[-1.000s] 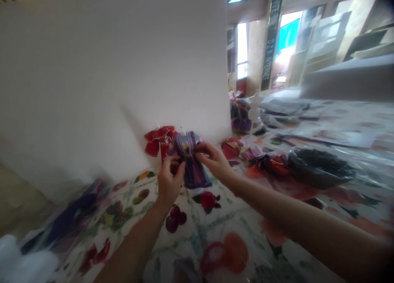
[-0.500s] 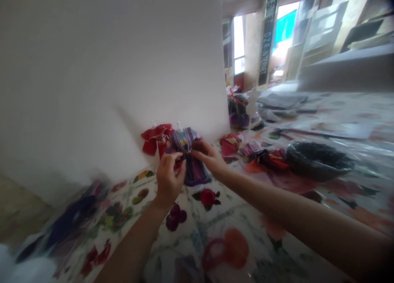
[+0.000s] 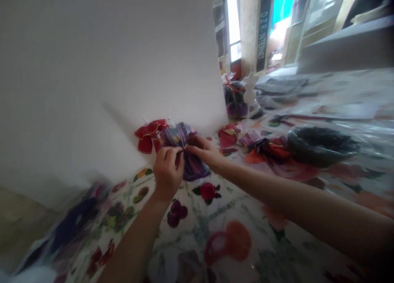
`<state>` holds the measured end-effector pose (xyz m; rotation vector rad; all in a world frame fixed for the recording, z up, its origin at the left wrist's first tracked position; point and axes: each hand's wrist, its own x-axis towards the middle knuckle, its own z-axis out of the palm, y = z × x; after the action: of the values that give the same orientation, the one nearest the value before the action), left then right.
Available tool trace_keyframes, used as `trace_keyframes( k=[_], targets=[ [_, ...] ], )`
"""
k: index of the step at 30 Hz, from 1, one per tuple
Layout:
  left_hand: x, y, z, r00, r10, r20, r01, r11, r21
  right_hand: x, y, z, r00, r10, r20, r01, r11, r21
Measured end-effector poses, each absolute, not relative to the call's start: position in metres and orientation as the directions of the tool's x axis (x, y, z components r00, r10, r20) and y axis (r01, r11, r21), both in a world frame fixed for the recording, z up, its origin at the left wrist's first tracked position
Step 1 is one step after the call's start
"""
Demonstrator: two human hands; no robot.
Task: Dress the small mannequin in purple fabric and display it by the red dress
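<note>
A small purple doll dress (image 3: 194, 168) with beaded trim down its front hangs on a small white stand (image 3: 171, 123), tilted to the left. At its waist, my left hand (image 3: 169, 168) pinches the cloth with bent fingers. My right hand (image 3: 205, 151) grips the dress from the other side, thumb and fingertips meeting near a small gold-coloured detail. Both sets of fingertips nearly touch, and what lies between them is too small to make out. Just behind on the left stands a red doll outfit (image 3: 147, 137) with gold edging, partly hidden by the purple dress.
A white wall (image 3: 117, 61) rises close behind the outfits. The table has a fruit-print cover (image 3: 191, 209). To the right lie red and orange cloth pieces (image 3: 267, 153), a black coil in clear plastic (image 3: 323, 145) and a bare white doll-sized stand (image 3: 250, 90). Dark blue cloth (image 3: 74, 219) lies left.
The view has shifted slightly. The purple dress leans more to the left, and my fingertips have drawn closer together at its waist.
</note>
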<state>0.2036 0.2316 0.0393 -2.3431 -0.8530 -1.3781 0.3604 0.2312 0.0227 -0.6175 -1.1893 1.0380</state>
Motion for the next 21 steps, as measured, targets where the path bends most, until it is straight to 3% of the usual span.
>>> trace_keyframes(
  k=[4,8,10,14,17,21],
  targets=[
    [0.204,0.231,0.04,0.356,0.347,0.868,0.618,-0.784,0.06,0.366,0.23,0.029,0.019,0.889,0.457,-0.246,0.447,-0.86],
    [0.206,0.23,0.042,0.345,0.339,0.875,0.618,-0.784,0.06,0.379,0.222,0.04,0.046,0.865,0.5,0.105,0.494,-0.863],
    [0.206,0.23,0.043,0.341,0.346,0.874,0.615,-0.786,0.071,0.385,0.212,0.048,0.052,0.793,0.607,0.366,0.55,-0.75],
    [0.206,0.229,0.043,0.345,0.34,0.875,0.595,-0.8,0.076,0.396,0.192,0.069,-0.086,0.515,0.853,0.683,0.654,-0.326],
    [0.207,0.228,0.043,0.341,0.335,0.878,0.578,-0.811,0.085,0.4,0.195,0.087,-0.305,0.416,0.857,0.713,0.696,-0.084],
    [0.21,0.229,0.043,0.323,0.352,0.878,0.572,-0.812,0.115,0.403,0.217,0.1,-0.497,0.466,0.732,0.662,0.749,-0.028]
  ],
)
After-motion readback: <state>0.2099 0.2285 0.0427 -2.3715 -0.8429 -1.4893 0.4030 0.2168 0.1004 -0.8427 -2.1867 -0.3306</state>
